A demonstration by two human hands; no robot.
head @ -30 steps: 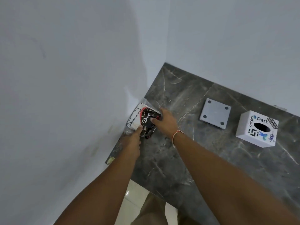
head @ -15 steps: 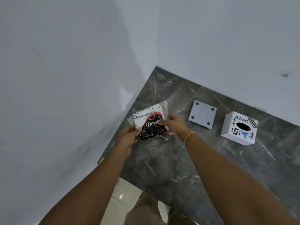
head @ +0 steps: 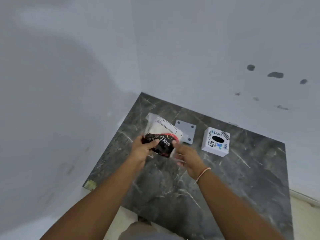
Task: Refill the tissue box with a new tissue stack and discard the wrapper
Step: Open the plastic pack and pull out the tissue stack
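Observation:
A wrapped tissue pack [head: 162, 137], clear plastic with a black and red "Dove" label over white tissues, is held up above the dark marble table [head: 225, 184]. My left hand [head: 143, 149] grips its lower left corner, thumb on the label. My right hand [head: 187, 158] pinches the clear wrapper at its lower right edge. The white cube tissue box [head: 216, 141], with stickers and a dark oval slot on top, stands on the table to the right. Its grey square base plate [head: 186, 131] lies behind the pack, partly hidden.
The table sits in a corner between two pale walls, the left wall close to my left arm. Light floor tiles [head: 304, 213] show beyond the table's front and right edges.
Both hands have lifted the pack off the table by the left wall and brought it toward the middle. It is now tilted more upright in front of the base plate.

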